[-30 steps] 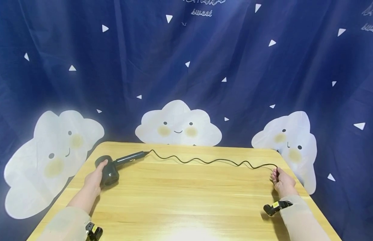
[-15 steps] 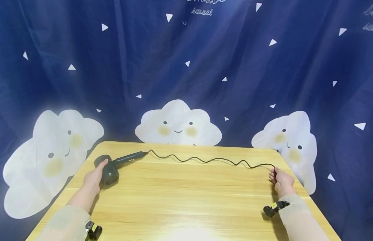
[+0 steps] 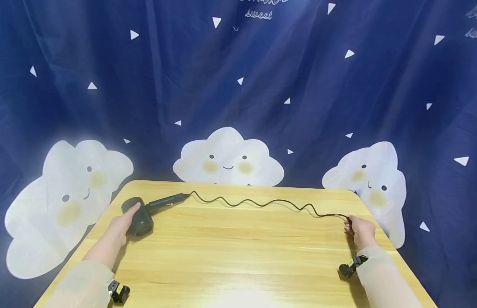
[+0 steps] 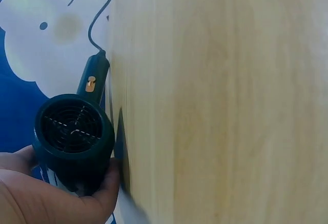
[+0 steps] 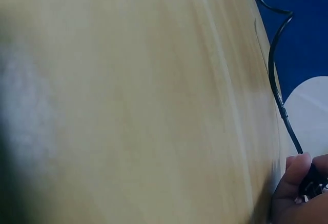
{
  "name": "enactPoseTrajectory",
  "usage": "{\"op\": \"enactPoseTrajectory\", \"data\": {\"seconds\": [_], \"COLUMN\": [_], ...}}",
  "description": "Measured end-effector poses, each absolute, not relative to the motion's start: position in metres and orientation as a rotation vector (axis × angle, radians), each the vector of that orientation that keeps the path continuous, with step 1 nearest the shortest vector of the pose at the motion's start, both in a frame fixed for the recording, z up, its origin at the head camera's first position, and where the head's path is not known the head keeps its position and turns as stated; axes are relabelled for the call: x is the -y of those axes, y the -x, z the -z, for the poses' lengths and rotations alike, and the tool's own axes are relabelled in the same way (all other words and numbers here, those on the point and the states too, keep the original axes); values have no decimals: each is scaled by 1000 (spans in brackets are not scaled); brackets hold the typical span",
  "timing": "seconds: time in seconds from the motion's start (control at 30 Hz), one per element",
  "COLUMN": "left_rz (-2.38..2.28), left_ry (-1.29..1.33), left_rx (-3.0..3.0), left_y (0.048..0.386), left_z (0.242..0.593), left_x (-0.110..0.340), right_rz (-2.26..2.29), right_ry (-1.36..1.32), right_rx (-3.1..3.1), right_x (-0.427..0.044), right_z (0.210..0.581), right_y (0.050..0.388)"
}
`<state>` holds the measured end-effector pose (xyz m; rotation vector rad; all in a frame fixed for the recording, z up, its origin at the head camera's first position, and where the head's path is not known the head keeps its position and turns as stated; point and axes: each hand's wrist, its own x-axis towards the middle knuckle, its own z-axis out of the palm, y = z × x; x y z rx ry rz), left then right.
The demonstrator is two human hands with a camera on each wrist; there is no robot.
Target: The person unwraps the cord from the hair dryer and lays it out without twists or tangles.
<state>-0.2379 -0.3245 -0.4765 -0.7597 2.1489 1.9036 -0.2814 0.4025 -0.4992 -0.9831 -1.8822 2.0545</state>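
A dark green hair dryer (image 3: 140,220) is at the left side of the table, its handle (image 3: 165,202) pointing to the far right. My left hand (image 3: 120,222) grips its round head from the side. In the left wrist view, the thumb and fingers wrap the head below the ringed grille (image 4: 72,126), and a gold switch (image 4: 90,83) shows on the handle. The black power cord (image 3: 263,204) runs in waves from the handle to my right hand (image 3: 362,232). That hand pinches the black plug (image 5: 311,183) at the cord's end; the fingers partly hide it.
The light wooden table (image 3: 238,256) spans beneath both hands. Behind it hangs a dark blue curtain (image 3: 207,85) printed with white clouds and triangles. Small black cameras (image 3: 119,293) sit at both wrists.
My right hand has shifted slightly left and turned a little, bringing the cord's end with it. The cord's waves have bunched slightly. The left hand and hair dryer have stayed almost in place.
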Motion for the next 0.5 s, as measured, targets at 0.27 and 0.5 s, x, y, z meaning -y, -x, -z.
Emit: {"op": "enactPoseTrajectory", "data": {"seconds": [0.27,0.5], "left_rz": [-1898,-1931], "left_ry": [747,832], "left_rx": [-2187,-2224], "left_y": [237,238], "left_z": [475,475], "left_x": [321,319], "right_rz": [-2019,-1833], "right_ry": [911,849], "right_rx": [1915,2173], "right_x": [-401,-401], "right_z": [501,502], "right_y": [278,274]}}
